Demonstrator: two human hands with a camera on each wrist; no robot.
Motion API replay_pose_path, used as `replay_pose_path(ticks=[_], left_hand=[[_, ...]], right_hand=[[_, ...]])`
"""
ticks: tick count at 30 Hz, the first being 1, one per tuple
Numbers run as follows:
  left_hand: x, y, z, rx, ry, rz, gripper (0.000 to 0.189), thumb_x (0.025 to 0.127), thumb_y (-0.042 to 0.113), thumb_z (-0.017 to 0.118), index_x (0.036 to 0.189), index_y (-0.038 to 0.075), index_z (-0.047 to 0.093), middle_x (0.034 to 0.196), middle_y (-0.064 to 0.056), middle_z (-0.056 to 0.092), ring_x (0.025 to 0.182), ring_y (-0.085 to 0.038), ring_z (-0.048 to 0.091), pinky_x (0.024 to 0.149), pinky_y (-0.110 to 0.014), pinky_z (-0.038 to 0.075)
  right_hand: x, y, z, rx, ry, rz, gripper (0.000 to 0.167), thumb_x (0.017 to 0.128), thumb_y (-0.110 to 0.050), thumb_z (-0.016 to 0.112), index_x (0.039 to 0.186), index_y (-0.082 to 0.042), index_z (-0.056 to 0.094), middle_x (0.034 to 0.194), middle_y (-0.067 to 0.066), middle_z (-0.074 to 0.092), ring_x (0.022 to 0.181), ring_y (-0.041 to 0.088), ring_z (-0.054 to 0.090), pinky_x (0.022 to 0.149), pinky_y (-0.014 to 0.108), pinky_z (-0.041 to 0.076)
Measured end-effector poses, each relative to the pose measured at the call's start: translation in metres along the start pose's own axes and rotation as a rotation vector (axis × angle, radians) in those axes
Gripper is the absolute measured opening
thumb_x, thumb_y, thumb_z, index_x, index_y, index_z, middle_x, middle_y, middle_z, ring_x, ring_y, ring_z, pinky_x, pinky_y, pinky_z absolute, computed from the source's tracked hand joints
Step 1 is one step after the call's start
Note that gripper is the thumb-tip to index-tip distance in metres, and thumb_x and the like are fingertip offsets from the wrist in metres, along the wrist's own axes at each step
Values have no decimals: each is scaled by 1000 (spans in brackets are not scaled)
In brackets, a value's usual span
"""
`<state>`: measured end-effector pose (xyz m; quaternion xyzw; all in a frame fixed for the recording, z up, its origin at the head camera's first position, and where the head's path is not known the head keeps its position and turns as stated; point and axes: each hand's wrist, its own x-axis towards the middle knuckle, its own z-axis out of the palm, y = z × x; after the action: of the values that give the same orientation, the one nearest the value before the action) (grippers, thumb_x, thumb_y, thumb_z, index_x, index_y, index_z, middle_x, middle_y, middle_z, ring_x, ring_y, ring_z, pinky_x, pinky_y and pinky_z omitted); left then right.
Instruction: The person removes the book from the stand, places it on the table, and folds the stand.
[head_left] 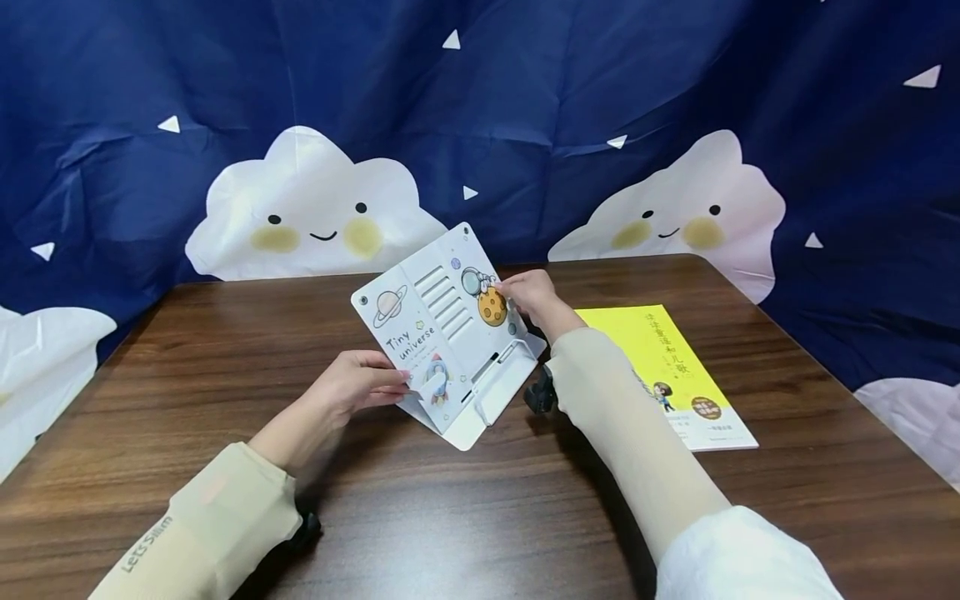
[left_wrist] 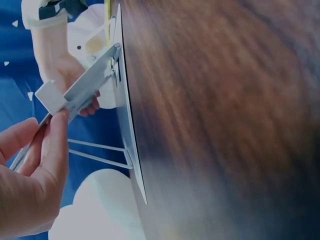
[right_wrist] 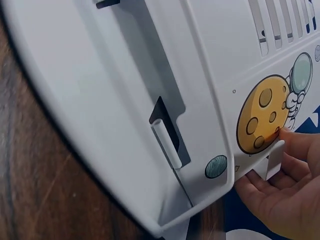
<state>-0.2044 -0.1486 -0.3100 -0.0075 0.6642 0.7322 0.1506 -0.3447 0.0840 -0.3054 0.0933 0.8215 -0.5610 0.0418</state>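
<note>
A white book stand (head_left: 459, 333) printed with a planet, an astronaut and "Tiny universe" stands tilted on the table, its slotted back panel raised from its base. My left hand (head_left: 358, 387) pinches the panel's left edge, thumb in front, fingers behind. In the left wrist view, the stand's flat base (left_wrist: 131, 125) lies along the table, with a wire support (left_wrist: 100, 152) between base and panel. My right hand (head_left: 534, 298) grips the panel's right edge by the orange moon. Beside those fingers, a small white clip (right_wrist: 275, 161) shows in the right wrist view.
A yellow book (head_left: 660, 367) lies on the brown wooden table (head_left: 420, 517), partly behind my right forearm. A dark blue curtain (head_left: 510, 100) with smiling white clouds hangs behind the table's far edge.
</note>
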Motion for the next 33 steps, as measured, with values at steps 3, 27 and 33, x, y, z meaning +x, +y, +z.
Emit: replay_pose_path(ticks=[3, 27, 33], left_hand=[[-1, 1, 2, -2, -6, -9, 7, 75, -10, 57, 80, -6, 57, 68, -10, 61, 63, -18, 60, 67, -34, 49], [-4, -5, 31, 100, -37, 1, 30, 74, -9, 59, 101, -18, 51, 84, -16, 62, 69, -16, 59, 70, -33, 48], [-6, -7, 39, 115, -61, 17, 30, 74, -8, 60, 101, -17, 52, 85, -18, 61, 70, -18, 60, 70, -33, 49]], right_hand=[[-1, -3, 3, -18, 10, 0, 23, 81, -15, 61, 97, 0, 64, 101, 11, 55, 91, 24, 49, 82, 35, 41], [0, -15, 25, -285, 63, -115, 23, 83, -22, 58, 97, -6, 67, 100, 8, 59, 92, 21, 50, 71, 27, 45], [-1, -17, 28, -292, 39, -114, 23, 84, -22, 56, 97, -6, 66, 96, 8, 60, 90, 20, 51, 70, 26, 45]])
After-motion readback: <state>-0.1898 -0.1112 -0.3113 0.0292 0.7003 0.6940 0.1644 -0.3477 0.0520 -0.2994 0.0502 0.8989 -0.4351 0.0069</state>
